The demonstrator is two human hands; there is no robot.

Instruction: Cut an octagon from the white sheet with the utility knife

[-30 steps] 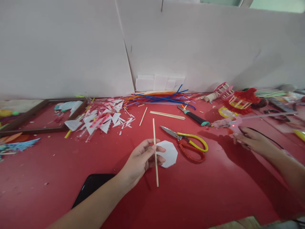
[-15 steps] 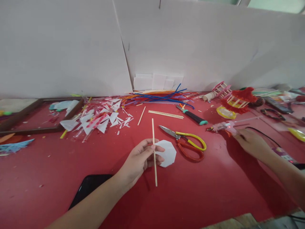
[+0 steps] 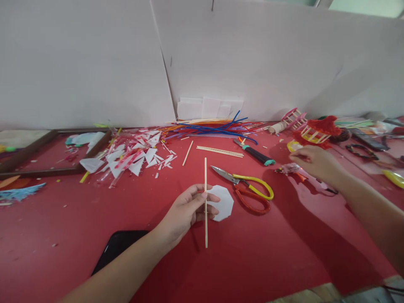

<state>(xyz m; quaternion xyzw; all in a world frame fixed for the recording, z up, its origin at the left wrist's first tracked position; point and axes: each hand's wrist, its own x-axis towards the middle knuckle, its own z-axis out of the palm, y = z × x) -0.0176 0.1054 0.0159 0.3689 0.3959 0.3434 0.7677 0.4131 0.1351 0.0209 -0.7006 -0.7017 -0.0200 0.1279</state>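
My left hand (image 3: 186,212) pinches a thin wooden stick (image 3: 206,223) between thumb and fingers, upright in the view. Just behind its fingertips, a white eight-sided paper piece (image 3: 224,204) lies on the red table. My right hand (image 3: 318,164) hovers over the table at the right with its fingers curled together; anything between them is hidden. Below it rests a clear-pinkish glue gun (image 3: 292,169), partly covered by the hand and out of its grip. Scissors (image 3: 252,187) with one yellow and one red handle lie between the two hands.
Farther back lie loose wooden sticks (image 3: 220,151), a black-and-green cutter (image 3: 259,155) and blue and orange pipe cleaners (image 3: 217,127). Paper scraps (image 3: 135,158) and a brown frame (image 3: 41,170) occupy the left. A small red stick model (image 3: 318,128) stands back right; a black phone (image 3: 118,248) lies front left.
My right hand has let go of the glue gun and moved up and to the left over it. My left hand keeps the stick, shifted very slightly.
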